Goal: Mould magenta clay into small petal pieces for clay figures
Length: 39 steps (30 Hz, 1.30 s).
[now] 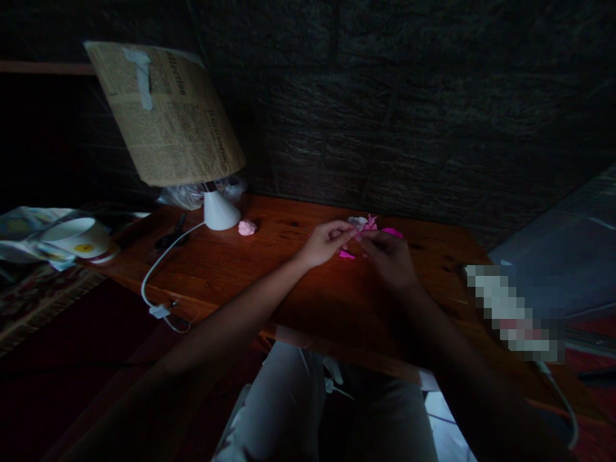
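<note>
Hands, bare, meet over the wooden table (312,301). Left hand (330,242): thumb and fingers drawn to a pinch. Right hand (389,256): likewise closed at the tips, facing the left, fingertips all but touching. A tiny pink bit (357,235) shows where the tips meet, seemingly gripped by both; detail too small and dim to read its shape.

Soft pink stuff, modelling clay by its look, lies around the hands. Just beyond the fingertips: a knobbly pink cluster (370,222), with a whitish crumpled piece (357,222) at its left. Just beyond the right hand: a bright pink piece (393,232), partly hidden. Below the left fingertips, on the body side: a small magenta piece (346,255). Well to the left of the left hand: a pale pink lump (247,228), beside the lamp base (220,210).

Progress, judged: material already parted into several pieces; the cluster looks worked, the pale lump looks rough and unused. Handling of the bit at the fingertips appears unfinished. Loose pieces lie unjoined, as far as visible. Whether the cluster is complete: cannot tell.
</note>
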Available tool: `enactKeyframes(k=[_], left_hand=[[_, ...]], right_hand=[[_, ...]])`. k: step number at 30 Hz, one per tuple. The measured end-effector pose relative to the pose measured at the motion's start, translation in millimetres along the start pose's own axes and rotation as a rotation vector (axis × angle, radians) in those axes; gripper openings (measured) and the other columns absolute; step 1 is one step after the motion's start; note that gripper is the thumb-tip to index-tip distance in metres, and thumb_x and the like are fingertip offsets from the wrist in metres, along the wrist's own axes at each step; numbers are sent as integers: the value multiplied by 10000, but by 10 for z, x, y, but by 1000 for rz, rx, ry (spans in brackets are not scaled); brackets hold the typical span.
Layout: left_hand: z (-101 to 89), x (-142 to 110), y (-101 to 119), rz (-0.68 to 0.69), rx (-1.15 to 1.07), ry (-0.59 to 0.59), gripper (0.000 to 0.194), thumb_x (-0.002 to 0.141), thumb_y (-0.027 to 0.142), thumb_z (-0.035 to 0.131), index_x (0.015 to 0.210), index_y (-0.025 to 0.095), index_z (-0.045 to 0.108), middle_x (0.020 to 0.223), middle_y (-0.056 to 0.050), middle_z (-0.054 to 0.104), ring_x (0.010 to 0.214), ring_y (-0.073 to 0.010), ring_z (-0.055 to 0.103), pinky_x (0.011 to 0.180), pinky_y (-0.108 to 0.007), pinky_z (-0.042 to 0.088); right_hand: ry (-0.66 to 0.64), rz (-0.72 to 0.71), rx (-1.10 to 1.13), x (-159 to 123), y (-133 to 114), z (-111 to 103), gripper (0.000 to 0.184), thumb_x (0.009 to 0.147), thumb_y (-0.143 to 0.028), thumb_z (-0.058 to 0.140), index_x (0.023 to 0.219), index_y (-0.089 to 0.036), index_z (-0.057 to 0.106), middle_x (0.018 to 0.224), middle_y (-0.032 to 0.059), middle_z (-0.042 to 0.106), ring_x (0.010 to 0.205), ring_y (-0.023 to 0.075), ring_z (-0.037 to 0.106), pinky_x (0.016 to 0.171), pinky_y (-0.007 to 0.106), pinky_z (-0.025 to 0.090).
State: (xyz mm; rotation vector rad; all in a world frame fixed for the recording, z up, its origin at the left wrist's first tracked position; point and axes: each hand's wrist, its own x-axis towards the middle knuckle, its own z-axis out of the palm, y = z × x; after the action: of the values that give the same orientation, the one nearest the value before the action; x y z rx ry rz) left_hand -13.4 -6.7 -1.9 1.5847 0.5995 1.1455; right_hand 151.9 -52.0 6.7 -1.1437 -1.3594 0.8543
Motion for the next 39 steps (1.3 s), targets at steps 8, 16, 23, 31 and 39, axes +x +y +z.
enactKeyframes(k=[8,16,23,31,39], left_hand=[[-5,2,-5,44,64,-35,369,839,506,685,872,141,656,717,-10,679,575,-68,565,560,-197,429],[18,3,-24,-10,-50,-8,461,764,566,739,894,133,649,675,11,661,535,-57,558,527,-184,424],[19,-6,-10,-12,-56,-18,440,743,522,774,930,130,705,715,-12,697,554,-70,574,525,-200,419],[3,6,-38,51,21,11,396,833,515,695,913,129,662,660,5,641,540,-73,536,518,-207,398],[-5,13,-60,147,193,64,418,903,560,583,826,149,597,666,9,607,561,-78,503,551,-212,378]], right_hand=[[-57,-56,-64,-60,-15,64,390,776,-577,700,825,-191,725,742,33,700,624,153,572,588,287,450],[-78,34,19,-28,16,63,439,750,-614,714,850,-187,705,595,-14,597,520,116,480,499,258,386],[-39,56,88,-20,1,37,438,688,-595,772,871,-199,736,682,2,651,526,107,472,493,257,382],[-36,58,131,-29,-5,79,395,685,-552,793,854,-196,757,726,8,682,526,93,463,503,253,400],[45,70,47,-25,-2,66,432,664,-558,788,880,-185,778,879,54,758,673,146,605,555,254,453]])
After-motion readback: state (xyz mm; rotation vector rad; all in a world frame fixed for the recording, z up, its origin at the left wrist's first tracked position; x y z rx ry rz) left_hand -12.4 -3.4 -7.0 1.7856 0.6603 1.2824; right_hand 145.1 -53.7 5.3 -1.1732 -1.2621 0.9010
